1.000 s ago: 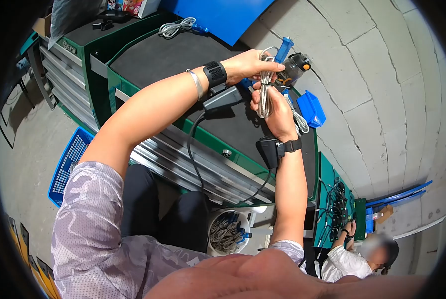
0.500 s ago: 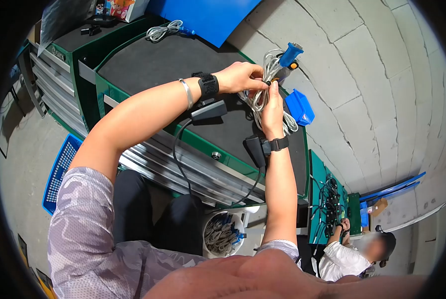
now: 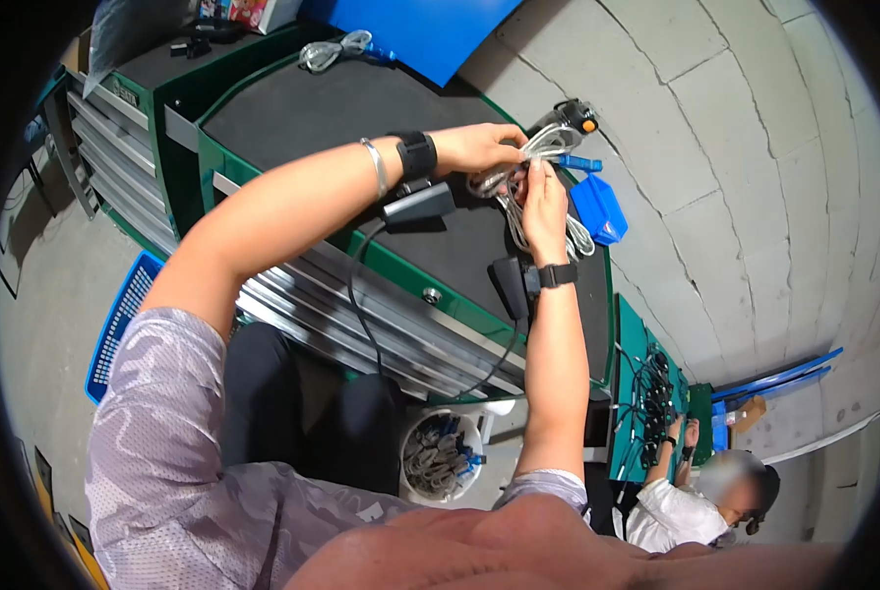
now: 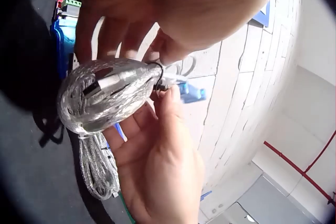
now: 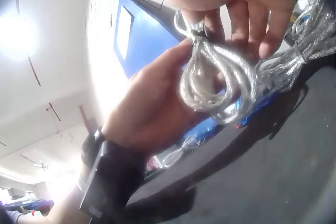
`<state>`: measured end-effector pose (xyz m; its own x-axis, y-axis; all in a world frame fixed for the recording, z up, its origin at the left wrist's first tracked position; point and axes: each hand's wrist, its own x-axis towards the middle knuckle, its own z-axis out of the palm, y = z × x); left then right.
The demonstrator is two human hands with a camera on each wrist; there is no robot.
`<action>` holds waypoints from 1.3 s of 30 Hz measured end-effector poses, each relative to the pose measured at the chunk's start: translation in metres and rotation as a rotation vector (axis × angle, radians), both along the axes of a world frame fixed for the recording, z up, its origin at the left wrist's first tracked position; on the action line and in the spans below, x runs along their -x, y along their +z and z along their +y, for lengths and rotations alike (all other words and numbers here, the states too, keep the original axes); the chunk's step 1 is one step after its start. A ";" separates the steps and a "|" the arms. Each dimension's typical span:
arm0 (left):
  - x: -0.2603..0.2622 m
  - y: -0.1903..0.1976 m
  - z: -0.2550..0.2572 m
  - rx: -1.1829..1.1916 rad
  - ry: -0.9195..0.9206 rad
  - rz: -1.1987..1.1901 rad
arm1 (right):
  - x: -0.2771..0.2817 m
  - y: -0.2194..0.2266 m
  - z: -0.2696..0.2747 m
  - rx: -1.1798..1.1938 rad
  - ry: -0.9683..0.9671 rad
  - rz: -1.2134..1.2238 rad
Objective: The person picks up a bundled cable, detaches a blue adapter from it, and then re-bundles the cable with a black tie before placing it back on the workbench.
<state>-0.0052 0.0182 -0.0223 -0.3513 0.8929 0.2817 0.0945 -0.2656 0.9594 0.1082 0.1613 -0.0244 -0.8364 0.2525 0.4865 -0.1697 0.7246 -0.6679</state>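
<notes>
Clear-sheathed silvery cable is coiled into a bundle with a blue connector at its far end. A thin black tie circles the bundle's neck. My left hand pinches the bundle at that neck from one side, thumb and forefinger close to the tie. From the other side my right hand grips the same spot, its thumb against the tie in the left wrist view. Below the hands, another tied cable coil lies on the dark mat.
A blue bin and a dark bottle stand by the wall edge. Another coiled cable lies at the mat's back. A white bucket of cables stands below; a person works at the right.
The hands have closed in on the bundle's neck. The blue connector, which pointed up, has tipped over to the right and lower. The head view has shifted slightly.
</notes>
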 end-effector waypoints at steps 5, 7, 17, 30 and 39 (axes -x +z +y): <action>-0.004 -0.002 0.005 -0.009 0.019 0.090 | -0.001 0.003 0.005 -0.011 0.038 0.065; -0.004 0.000 0.003 -0.071 0.119 0.114 | 0.001 0.004 -0.003 0.183 0.176 0.101; -0.002 0.008 -0.004 -0.189 -0.101 0.099 | -0.009 0.020 -0.005 0.779 0.515 -0.068; -0.012 0.016 -0.010 -0.125 0.292 0.664 | -0.014 0.021 -0.020 0.357 0.328 0.178; -0.012 0.013 -0.005 -0.202 0.451 0.901 | -0.013 0.015 -0.021 0.314 0.325 0.225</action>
<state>0.0071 0.0136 -0.0090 -0.2265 0.6369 0.7369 0.8883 -0.1753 0.4245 0.1210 0.1399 -0.0089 -0.7789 0.1597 0.6064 -0.5183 0.3804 -0.7659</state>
